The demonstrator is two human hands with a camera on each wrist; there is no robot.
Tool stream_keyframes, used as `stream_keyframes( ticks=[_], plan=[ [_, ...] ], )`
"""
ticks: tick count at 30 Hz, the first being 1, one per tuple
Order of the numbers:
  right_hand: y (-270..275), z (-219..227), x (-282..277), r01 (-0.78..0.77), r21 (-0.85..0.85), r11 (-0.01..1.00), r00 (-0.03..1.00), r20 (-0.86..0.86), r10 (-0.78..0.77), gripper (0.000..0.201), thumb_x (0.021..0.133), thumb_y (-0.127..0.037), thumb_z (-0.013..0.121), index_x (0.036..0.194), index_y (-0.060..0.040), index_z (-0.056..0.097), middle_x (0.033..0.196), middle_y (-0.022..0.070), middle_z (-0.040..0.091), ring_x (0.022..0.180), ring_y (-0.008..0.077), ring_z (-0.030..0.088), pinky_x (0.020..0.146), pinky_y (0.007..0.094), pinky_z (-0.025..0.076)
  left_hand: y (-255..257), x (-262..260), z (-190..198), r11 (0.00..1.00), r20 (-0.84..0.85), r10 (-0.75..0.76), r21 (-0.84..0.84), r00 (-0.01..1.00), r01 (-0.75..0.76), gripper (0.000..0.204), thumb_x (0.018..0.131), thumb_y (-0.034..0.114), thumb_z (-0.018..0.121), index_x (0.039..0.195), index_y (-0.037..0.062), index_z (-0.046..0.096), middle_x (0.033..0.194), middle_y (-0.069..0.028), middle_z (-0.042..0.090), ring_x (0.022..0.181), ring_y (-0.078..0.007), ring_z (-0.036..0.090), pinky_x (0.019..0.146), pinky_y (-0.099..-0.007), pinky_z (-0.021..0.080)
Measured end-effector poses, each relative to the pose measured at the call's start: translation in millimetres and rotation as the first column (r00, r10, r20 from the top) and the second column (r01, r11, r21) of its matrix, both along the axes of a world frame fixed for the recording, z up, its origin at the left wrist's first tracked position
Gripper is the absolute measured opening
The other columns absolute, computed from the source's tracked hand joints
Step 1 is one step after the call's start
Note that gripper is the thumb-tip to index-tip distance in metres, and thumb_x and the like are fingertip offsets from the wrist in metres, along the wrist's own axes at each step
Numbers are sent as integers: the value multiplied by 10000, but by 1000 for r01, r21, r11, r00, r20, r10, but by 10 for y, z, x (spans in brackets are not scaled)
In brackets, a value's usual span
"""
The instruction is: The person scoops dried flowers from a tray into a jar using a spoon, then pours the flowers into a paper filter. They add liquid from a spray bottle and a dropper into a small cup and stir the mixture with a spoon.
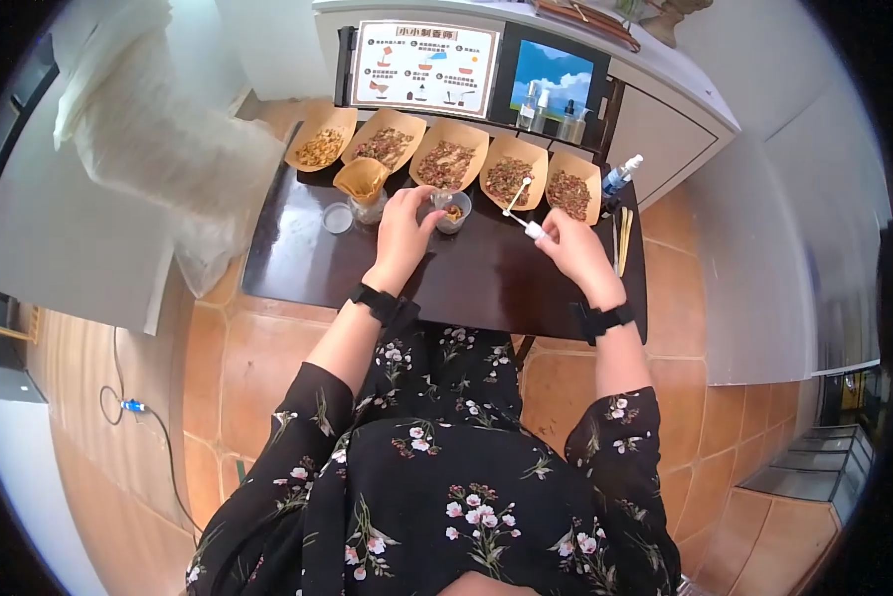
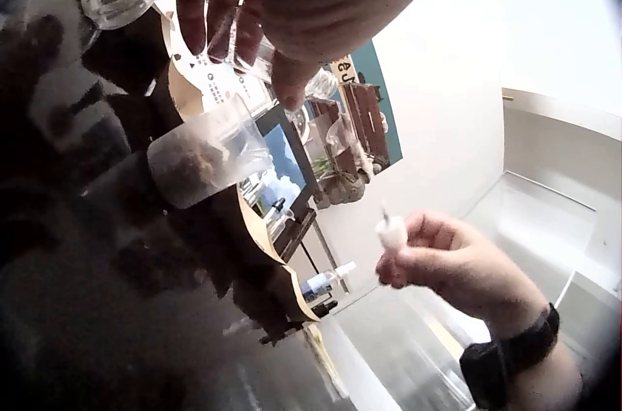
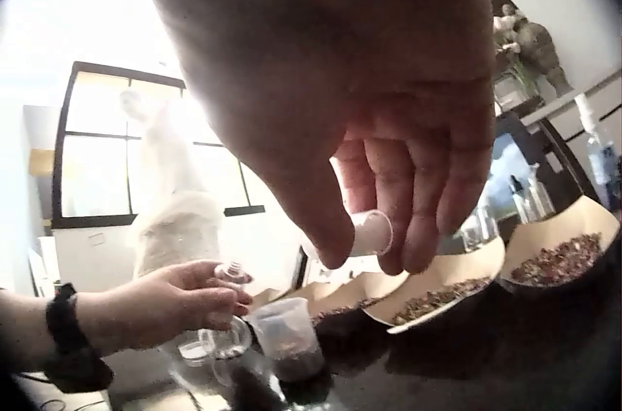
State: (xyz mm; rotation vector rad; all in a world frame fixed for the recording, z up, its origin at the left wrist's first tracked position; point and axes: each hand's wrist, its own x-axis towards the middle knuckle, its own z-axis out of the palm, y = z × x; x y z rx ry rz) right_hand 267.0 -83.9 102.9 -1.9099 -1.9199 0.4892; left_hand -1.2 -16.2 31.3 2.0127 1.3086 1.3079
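My left hand (image 1: 405,230) grips a small clear glass bottle (image 3: 233,275) by its sides, its open neck showing in the right wrist view. Right beside it stands a translucent plastic cup (image 2: 206,154) with brownish bits in the bottom. Farther right, my right hand (image 1: 577,250) pinches a white cap (image 1: 534,229) between thumb and fingers. A thin stem reaches from the cap toward a paper tray of dried petals (image 1: 511,177), where a small white spoon-like tip (image 1: 526,183) shows. The cap is held above the table in both wrist views.
More paper trays of dried plant bits (image 1: 446,162) line the back of the dark table (image 1: 347,268). A brown paper filter (image 1: 363,179) sits in a glass jar near a round lid (image 1: 337,218). Spray bottle (image 1: 622,174) and thin sticks (image 1: 623,241) lie at right; an instruction sheet (image 1: 425,66) stands behind.
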Motion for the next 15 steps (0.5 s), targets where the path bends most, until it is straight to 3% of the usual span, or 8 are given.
stream_keyframes(
  ticks=[1,3,7,15],
  plan=[
    [-13,89,-66,-1,-1,1000,1000,-1,1,208,809,-136,727,895,-16,580,796,159,647,787,330,640,713,403,500,-13,14,10,1000,-1,1,-1,1000,-1,352,794,123,761,1116,81,627,1018,-96,622,978,-292,594,867,-392,479],
    [-23,233,-189,-123,181,976,992,-12,127,213,818,-143,718,904,-13,573,872,178,660,890,365,642,770,443,504,-39,37,53,1000,-47,-2,27,999,3,358,783,119,765,1115,83,635,1021,-97,623,992,-302,585,867,-398,478],
    [16,267,-295,-169,243,955,985,78,154,214,812,-133,719,902,-24,558,863,153,649,883,355,634,768,450,501,-60,50,70,998,-63,3,55,998,0,368,774,111,768,1119,89,643,1026,-101,624,998,-317,576,870,-407,477],
    [34,244,-383,-198,257,946,979,101,177,206,813,-120,713,905,-35,549,872,134,640,887,343,622,776,450,498,-73,27,117,993,-65,-17,113,998,24,381,762,98,767,1125,96,652,1053,-110,628,1008,-328,572,881,-414,480]
  ],
)
